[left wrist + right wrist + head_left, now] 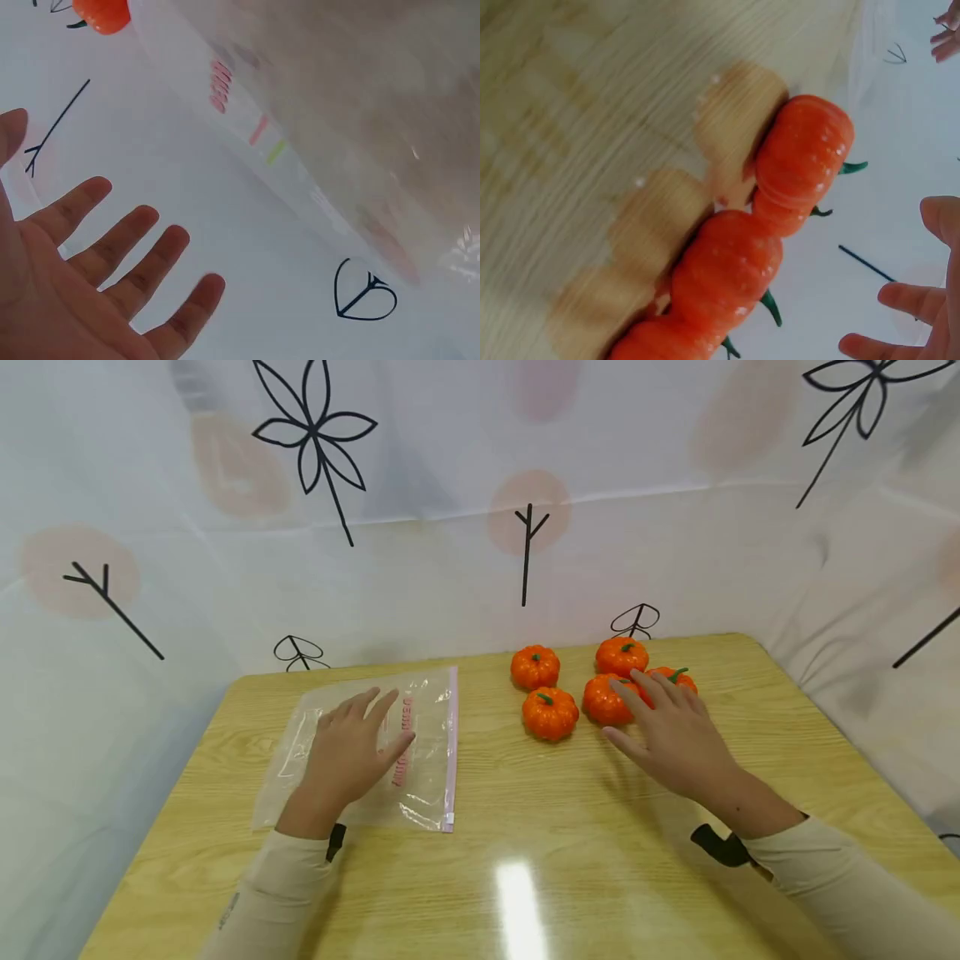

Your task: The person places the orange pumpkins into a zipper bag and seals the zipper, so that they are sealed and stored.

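Head view places five glossy, ribbed orange pumpkins [603, 700] on the tabletop [517, 810] between nine and twelve o'clock from the nearer right hand [678, 739], loosely spread and empty like the left hand [348, 752] above a clear plastic zip bag [429, 735].

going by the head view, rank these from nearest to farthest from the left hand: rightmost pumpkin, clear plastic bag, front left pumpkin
1. Clear plastic bag: on the left, partly covered by the left hand in this view.
2. Front left pumpkin: right of the bag.
3. Rightmost pumpkin: far right, partly behind the right hand.
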Available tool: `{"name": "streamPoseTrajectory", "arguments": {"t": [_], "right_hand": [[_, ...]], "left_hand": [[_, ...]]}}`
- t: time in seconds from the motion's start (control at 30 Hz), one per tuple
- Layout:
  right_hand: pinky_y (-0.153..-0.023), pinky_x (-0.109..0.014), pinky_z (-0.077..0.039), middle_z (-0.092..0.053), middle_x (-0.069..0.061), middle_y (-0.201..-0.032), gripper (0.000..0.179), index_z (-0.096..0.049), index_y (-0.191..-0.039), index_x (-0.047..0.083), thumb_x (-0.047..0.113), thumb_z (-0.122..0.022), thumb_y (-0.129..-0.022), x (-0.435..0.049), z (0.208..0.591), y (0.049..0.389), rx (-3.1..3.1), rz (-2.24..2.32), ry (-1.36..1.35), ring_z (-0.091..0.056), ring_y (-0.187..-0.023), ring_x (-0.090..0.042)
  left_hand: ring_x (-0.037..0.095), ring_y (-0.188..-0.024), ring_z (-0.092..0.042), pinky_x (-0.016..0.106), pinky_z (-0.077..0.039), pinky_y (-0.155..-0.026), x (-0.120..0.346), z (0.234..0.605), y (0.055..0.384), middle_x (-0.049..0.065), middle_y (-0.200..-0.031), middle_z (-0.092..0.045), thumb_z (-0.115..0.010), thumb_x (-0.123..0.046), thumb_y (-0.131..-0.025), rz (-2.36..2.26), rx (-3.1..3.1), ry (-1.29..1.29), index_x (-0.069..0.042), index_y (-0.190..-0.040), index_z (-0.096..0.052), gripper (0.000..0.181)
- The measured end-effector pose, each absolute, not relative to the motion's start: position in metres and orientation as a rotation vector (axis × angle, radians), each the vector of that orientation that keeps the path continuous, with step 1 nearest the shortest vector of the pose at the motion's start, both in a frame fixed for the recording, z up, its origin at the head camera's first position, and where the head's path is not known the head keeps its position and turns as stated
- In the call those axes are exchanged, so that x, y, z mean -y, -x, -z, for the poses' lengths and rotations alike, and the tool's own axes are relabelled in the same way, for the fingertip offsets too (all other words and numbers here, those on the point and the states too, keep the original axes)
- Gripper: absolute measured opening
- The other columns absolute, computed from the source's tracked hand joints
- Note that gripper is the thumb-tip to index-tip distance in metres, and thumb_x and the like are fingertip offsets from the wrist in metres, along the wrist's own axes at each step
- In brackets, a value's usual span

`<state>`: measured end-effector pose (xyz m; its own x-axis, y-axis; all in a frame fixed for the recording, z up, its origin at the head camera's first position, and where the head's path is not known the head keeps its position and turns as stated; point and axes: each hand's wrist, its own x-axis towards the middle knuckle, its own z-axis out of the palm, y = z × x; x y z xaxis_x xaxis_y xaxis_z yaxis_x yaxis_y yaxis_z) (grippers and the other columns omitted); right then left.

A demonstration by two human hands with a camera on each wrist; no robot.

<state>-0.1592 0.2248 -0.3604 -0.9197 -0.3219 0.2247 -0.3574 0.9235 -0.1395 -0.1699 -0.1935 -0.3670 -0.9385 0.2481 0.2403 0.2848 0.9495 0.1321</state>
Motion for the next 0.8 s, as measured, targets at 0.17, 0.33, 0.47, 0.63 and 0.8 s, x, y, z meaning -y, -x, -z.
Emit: {"name": "streamPoseTrajectory", "arguments": {"t": [0.17,0.33,0.47,0.63,0.8], "right_hand": [[-0.106,-0.067,-0.031,-0.043,-0.023,-0.147,0.059,-0.047,-0.144,0.007,0.034,-0.065,-0.095,-0.219,0.369,0.155,2.8,-0.344,-0.554,-0.042,-0.131,-0.048],[-0.102,-0.068,-0.035,-0.049,-0.023,-0.144,0.054,-0.052,-0.14,0.007,0.03,-0.068,-0.093,-0.214,0.376,0.153,2.742,-0.458,-0.55,-0.046,-0.129,-0.046],[-0.103,-0.068,-0.035,-0.048,-0.022,-0.146,0.054,-0.052,-0.14,0.006,0.03,-0.066,-0.095,-0.21,0.38,0.152,2.747,-0.538,-0.537,-0.045,-0.131,-0.046],[-0.103,-0.069,-0.035,-0.047,-0.022,-0.146,0.053,-0.052,-0.14,0.005,0.03,-0.066,-0.095,-0.206,0.383,0.152,2.771,-0.588,-0.526,-0.044,-0.132,-0.046],[-0.104,-0.067,-0.036,-0.047,-0.021,-0.145,0.051,-0.052,-0.14,0.007,0.028,-0.066,-0.095,-0.201,0.386,0.154,2.783,-0.604,-0.53,-0.044,-0.132,-0.045]], "left_hand": [[0.038,-0.123,-0.058,0.058,-0.048,-0.095,0.182,0.369,0.166,0.014,-0.137,-0.058,-0.06,-0.046,-0.096,0.276,2.817,0.466,-0.017,-0.144,-0.051,0.057],[0.034,-0.112,-0.065,0.053,-0.052,-0.089,0.171,0.374,0.159,0.013,-0.125,-0.066,-0.066,-0.04,-0.094,0.304,2.786,0.539,-0.014,-0.134,-0.061,0.048],[0.033,-0.11,-0.066,0.052,-0.053,-0.087,0.164,0.379,0.155,0.012,-0.122,-0.068,-0.066,-0.04,-0.094,0.319,2.81,0.579,-0.015,-0.132,-0.063,0.045],[0.033,-0.111,-0.066,0.053,-0.053,-0.087,0.158,0.382,0.15,0.012,-0.122,-0.068,-0.066,-0.041,-0.094,0.342,2.873,0.627,-0.015,-0.133,-0.062,0.047],[0.032,-0.11,-0.066,0.054,-0.054,-0.083,0.156,0.389,0.148,0.01,-0.121,-0.068,-0.068,-0.041,-0.092,0.326,2.877,0.68,-0.016,-0.13,-0.063,0.046]]}}
